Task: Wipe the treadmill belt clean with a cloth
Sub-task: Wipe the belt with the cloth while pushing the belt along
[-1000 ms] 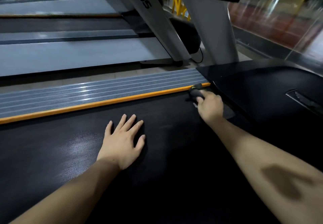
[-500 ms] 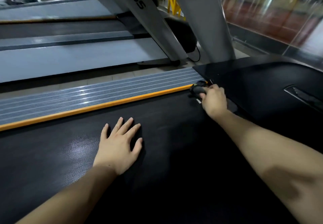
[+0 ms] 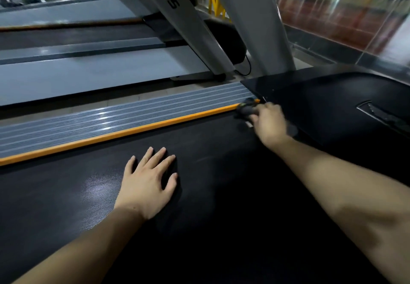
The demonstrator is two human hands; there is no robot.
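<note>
Since a second ago the right hand (image 3: 269,122) has slid the dark cloth (image 3: 246,111) farther up the treadmill belt (image 3: 221,195), from a little short of the front corner to the very end of the orange edge strip (image 3: 124,132) — where strip and black motor cover (image 3: 332,106) meet. The hand is curled over the bunched cloth and grips it, pressing it onto the belt; blur hides the fingers' exact lie. The left hand (image 3: 148,186) stays flat on the belt, fingers spread and straight, holding nothing.

The belt's long axis runs from lower left up toward the motor cover at upper right, parallel to the orange strip and the ribbed grey side rail (image 3: 111,117) beyond it. Its surface is matt black with a fine woven texture — a pale sheen shows just left of the left wrist. A neighbouring treadmill (image 3: 88,75) lies beyond the rail, its grey upright (image 3: 190,28) slanting upward.
</note>
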